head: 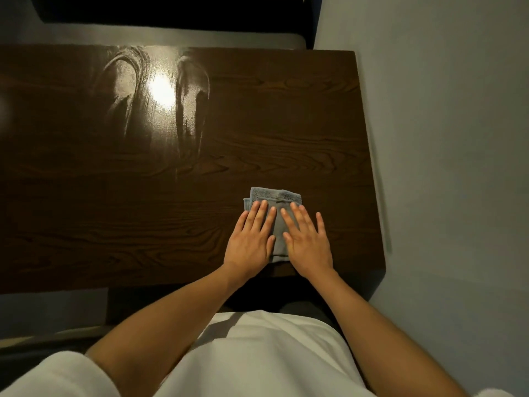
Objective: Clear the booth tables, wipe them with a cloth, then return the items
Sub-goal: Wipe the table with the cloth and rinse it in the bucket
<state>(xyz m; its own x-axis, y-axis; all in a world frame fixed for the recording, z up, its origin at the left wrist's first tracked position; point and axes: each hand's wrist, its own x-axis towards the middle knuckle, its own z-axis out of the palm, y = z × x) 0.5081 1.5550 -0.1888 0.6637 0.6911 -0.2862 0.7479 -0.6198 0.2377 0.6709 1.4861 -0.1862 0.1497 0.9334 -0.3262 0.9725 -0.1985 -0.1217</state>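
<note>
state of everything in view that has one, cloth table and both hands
cloth: folded, flat on the table near its right end
table: bare wood, wet wipe streaks on the far left part
left hand: fingers straight, pressing on the cloth
right hand: fingers straight, pressing on the cloth

The surface (257, 124) is dark wood with clear grain, glossy, streaked by damp smears (160, 96) under the glare. The folded cloth (276, 196) is blue-grey terry, matt and nubbly. The wall (443, 138) looks smooth and matt.
</note>
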